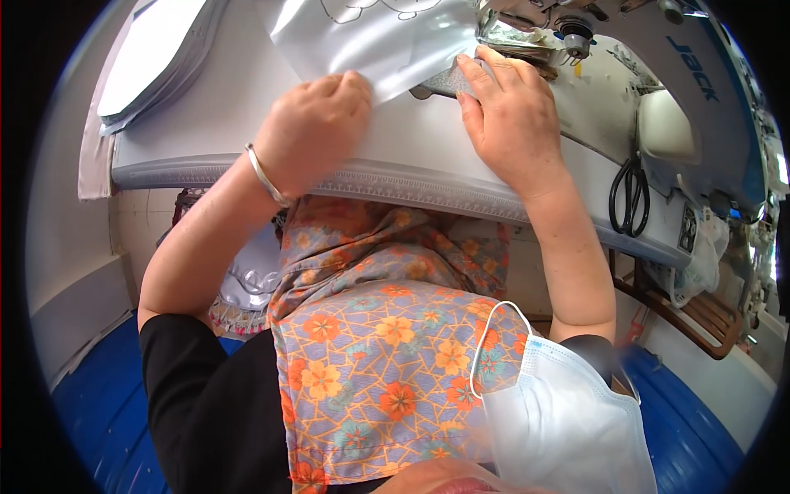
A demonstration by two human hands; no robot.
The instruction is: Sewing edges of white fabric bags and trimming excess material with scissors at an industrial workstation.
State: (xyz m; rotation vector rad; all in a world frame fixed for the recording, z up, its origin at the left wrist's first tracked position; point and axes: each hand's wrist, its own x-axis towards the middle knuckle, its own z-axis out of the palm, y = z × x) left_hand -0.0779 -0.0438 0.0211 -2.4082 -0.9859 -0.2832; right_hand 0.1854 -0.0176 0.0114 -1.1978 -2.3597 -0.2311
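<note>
Face mask dangles close; left hand pinches silver fabric, right hand flat, feeding the sewing machine. Next: steady guiding.

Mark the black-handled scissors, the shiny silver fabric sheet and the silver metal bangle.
black-handled scissors (629,198): head view, on the handle loops.
shiny silver fabric sheet (370,41): head view, mid-sheet.
silver metal bangle (265,175): head view, band on left wrist.

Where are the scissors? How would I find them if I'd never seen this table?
Start at the big white sewing machine on the right end of the pale sewing table. Go down its front to the table's near edge, right of the person's right hand. The black metal scissors hang there, loop handles low. They are the only dark, thin thing against the white.
</note>
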